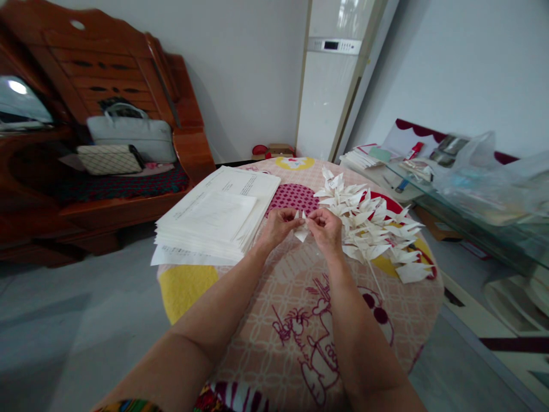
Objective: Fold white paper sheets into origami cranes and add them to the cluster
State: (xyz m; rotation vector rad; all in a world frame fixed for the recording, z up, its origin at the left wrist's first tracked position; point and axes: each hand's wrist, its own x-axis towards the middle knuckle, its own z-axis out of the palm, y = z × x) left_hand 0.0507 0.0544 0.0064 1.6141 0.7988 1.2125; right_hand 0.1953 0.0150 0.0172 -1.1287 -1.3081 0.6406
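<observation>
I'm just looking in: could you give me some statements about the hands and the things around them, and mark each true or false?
1. The left hand and right hand both pinch a small piece of white paper. True.
2. The stack of sheets lies to the right of both hands. False: the stack of sheets is on the left.
3. Many folded paper pieces lie near the right hand. True.
4. The tablecloth is plain white. False: the tablecloth is patterned, with patches of yellow.
5. A light grey bag rests on the wooden bench. True.
</observation>
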